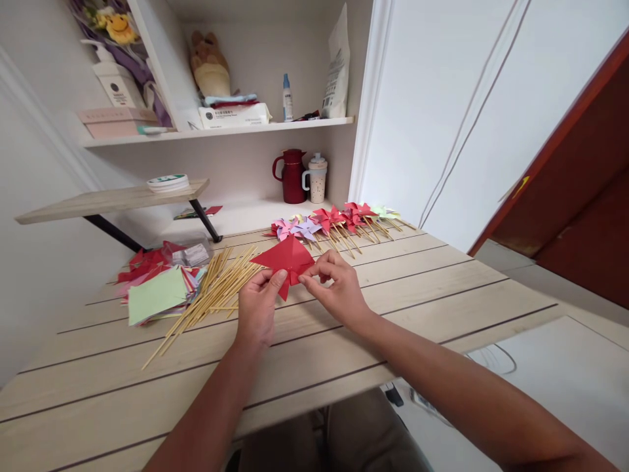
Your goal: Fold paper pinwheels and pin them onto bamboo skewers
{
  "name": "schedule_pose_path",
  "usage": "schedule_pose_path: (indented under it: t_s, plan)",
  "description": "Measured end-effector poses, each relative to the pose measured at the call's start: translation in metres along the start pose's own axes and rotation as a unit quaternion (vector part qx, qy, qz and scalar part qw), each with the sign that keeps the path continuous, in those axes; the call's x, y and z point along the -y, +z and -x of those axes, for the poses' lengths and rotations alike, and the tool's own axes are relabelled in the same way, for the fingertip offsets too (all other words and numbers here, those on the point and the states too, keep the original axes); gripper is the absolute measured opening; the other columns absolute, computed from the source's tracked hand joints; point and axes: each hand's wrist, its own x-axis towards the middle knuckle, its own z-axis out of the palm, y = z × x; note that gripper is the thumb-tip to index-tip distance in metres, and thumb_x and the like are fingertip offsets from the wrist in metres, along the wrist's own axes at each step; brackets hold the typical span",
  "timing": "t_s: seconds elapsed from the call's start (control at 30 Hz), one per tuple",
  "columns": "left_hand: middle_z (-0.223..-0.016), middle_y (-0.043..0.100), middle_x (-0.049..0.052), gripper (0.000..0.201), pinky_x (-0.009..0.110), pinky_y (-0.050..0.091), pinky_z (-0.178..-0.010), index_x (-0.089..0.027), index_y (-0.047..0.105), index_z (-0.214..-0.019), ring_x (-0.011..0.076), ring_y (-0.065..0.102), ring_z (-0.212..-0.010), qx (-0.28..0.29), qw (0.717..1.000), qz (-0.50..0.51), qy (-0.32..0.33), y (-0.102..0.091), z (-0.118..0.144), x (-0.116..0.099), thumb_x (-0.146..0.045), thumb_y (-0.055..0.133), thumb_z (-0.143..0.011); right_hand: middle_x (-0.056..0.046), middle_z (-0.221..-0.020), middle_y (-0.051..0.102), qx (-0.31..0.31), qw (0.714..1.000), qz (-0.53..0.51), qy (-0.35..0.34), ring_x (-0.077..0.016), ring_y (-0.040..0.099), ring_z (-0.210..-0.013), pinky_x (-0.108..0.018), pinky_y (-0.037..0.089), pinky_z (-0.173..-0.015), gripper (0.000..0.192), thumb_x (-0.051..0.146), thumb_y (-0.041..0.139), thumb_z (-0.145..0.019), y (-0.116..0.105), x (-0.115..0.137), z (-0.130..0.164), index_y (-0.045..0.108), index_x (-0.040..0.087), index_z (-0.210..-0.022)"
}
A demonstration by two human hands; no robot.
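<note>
A red paper sheet (286,254), partly folded with pointed corners sticking out, is held up above the table between both hands. My left hand (259,301) pinches its lower left part, thumb in front. At the lower right edge, my right hand (339,285) pinches a corner between thumb and forefinger. Bamboo sticks (211,298) lie in a loose pile just left of my left hand. Behind the red paper, finished paper pinwheels (331,219) on sticks lie in a row, in red, purple, pink and pale green.
Stacked coloured paper squares (158,296) lie left of the sticks, with a clear plastic box (194,251) behind. A small wooden riser (113,200) stands at the back left. A red jug (293,177) and a cup (318,178) stand under the shelf (221,130).
</note>
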Motion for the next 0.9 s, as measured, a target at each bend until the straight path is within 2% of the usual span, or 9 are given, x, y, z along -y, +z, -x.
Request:
schedule_pose_path:
  t_s: [0.23, 0.47, 0.9]
  plan:
    - [-0.069, 0.07, 0.001, 0.031, 0.025, 0.048, -0.068, -0.018, 0.074, -0.071, 0.0125, 0.059, -0.067, 0.009, 1.0, -0.013, 0.003, 0.0004, 0.0017, 0.0014, -0.043, 0.089, -0.064, -0.001, -0.074, 0.055, -0.016, 1.0, -0.008, 0.0, -0.0138, 0.051, -0.066, -0.028, 0.046, -0.059, 0.01, 0.02, 0.074, -0.083, 0.0, -0.0005, 0.0008, 0.072, 0.02, -0.074]
    - [-0.07, 0.071, 0.001, 0.03, 0.026, 0.049, -0.069, -0.018, 0.074, -0.069, 0.0139, 0.061, -0.068, 0.004, 1.0, -0.017, -0.003, 0.004, 0.0026, -0.0023, -0.041, 0.091, -0.058, -0.001, -0.074, 0.056, -0.025, 0.999, -0.019, 0.004, -0.0139, 0.052, -0.067, -0.028, 0.046, -0.059, 0.01, 0.02, 0.073, -0.083, -0.0009, 0.002, 0.0007, 0.072, 0.02, -0.073]
    - [-0.068, 0.069, 0.001, 0.026, 0.026, 0.047, -0.068, -0.018, 0.073, -0.068, 0.0132, 0.059, -0.066, -0.019, 0.999, -0.035, 0.023, 0.0022, 0.002, -0.0017, -0.038, 0.088, -0.064, 0.0, -0.073, 0.055, -0.021, 1.0, -0.023, 0.0, -0.0137, 0.051, -0.065, -0.029, 0.046, -0.058, 0.011, 0.021, 0.074, -0.082, -0.0023, 0.0034, 0.0003, 0.071, 0.021, -0.072]
